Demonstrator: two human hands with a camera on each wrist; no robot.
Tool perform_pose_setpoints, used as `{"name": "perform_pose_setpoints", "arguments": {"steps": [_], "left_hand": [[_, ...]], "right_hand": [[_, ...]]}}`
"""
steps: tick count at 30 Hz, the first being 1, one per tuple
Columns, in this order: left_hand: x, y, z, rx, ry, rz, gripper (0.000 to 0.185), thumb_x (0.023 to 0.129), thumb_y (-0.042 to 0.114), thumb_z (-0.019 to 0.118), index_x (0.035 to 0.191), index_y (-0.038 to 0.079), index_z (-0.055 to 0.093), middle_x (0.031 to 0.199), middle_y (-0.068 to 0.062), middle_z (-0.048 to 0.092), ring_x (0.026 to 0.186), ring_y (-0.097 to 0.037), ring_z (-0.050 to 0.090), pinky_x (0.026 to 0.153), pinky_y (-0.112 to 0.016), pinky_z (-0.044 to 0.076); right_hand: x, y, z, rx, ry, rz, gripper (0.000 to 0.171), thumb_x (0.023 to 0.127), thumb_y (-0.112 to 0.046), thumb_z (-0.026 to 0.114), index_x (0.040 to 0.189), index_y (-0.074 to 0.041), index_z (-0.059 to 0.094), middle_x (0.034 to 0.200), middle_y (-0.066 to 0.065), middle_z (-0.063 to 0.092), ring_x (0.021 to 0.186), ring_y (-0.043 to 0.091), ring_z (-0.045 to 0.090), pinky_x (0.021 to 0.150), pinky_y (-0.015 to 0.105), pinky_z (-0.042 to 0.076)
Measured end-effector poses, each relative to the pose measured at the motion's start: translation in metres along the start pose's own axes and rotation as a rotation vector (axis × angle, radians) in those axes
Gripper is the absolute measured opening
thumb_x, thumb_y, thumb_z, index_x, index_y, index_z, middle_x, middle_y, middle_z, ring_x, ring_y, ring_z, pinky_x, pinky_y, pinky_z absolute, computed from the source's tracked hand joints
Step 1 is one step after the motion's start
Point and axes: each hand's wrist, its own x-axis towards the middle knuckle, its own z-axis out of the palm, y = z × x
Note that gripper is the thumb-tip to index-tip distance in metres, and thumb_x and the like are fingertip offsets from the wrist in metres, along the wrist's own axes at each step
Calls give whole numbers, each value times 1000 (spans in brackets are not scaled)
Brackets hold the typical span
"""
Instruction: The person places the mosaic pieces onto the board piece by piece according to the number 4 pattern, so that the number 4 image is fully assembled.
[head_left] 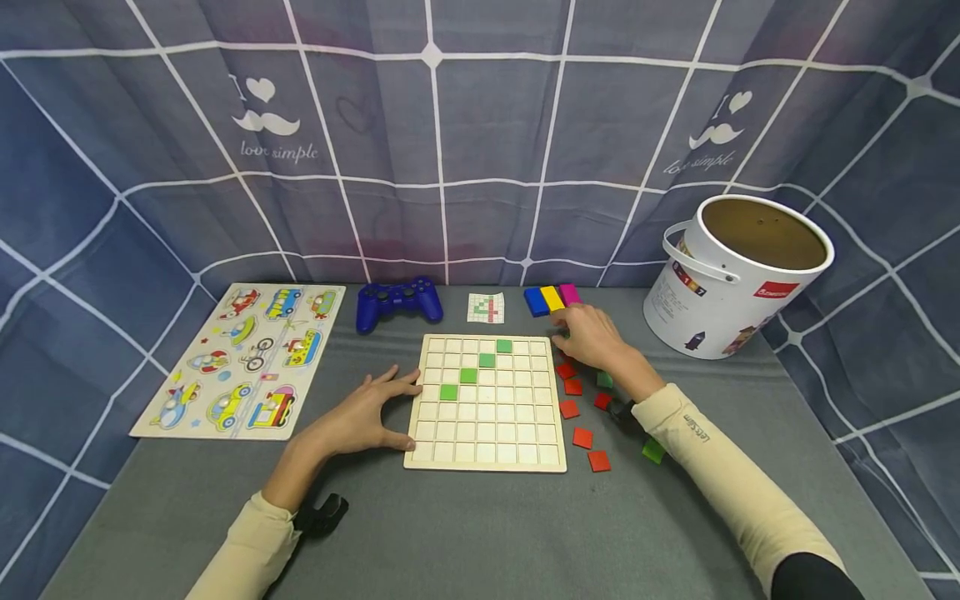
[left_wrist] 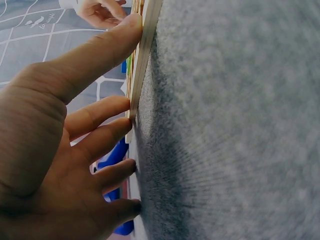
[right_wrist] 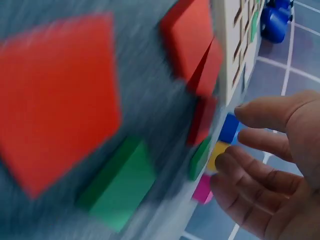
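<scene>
My left hand [head_left: 367, 415] lies at the left edge of a square wooden grid board [head_left: 487, 432], its thumb and fingertips touching the rim. In the left wrist view the thumb [left_wrist: 95, 55] and spread fingers meet the board's side. Several green tiles [head_left: 468, 376] sit in grid cells, forming a diagonal toward the top right. Beyond the board's upper right corner hovers my right hand [head_left: 592, 336], thumb and fingers apart with nothing between them in the right wrist view. Loose red tiles [head_left: 582, 437] are scattered below it, with a few green tiles [right_wrist: 120, 182] among them.
Blue, yellow and pink pieces [head_left: 552, 300] stand behind the right hand, beside a small printed pattern card [head_left: 486, 308]. A blue game controller [head_left: 399, 303] and a picture puzzle board [head_left: 247, 358] lie to the left. At the back right stands a white bucket [head_left: 712, 312].
</scene>
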Motion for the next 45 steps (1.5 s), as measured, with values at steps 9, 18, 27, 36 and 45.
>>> {"name": "perform_pose_setpoints", "arguments": {"steps": [9,18,27,36,45], "left_hand": [[0,1,-1,-1,-4,-26,87,68,35,93,143,11,56,161,-1,33,150,-39,15,115,-68,4],[1,-1,1,7,-1,-15,87,68,37,93,143,12,56,160,-1,33,150,-39,15,116,-67,4],[-1,-1,0,2,-6,-29,89,68,36,93,144,13,55,161,0,33,150,-38,15,116,-67,4],[1,1,0,1,-4,-15,87,68,35,93,143,11,56,161,0,32,150,-38,15,116,-67,4],[1,-1,-1,-11,-5,-7,86,68,33,93,143,9,56,161,-1,32,150,-39,14,115,-68,4]], "right_hand": [[-2,17,-1,-56,-15,42,23,84,-14,77,104,-3,75,99,15,70,86,32,66,71,50,56],[-6,24,-3,-48,-19,48,15,80,-11,75,93,-4,74,88,11,69,78,30,64,67,49,54],[-8,-6,-3,-4,11,-38,12,83,-10,76,94,-3,76,89,10,68,73,24,61,58,41,53],[-12,-61,4,40,5,-176,21,84,-10,78,103,-3,74,92,6,67,69,16,57,56,30,50],[-14,-99,20,54,-40,-274,18,84,-10,77,102,-7,75,89,2,63,63,10,51,55,26,46]]}}
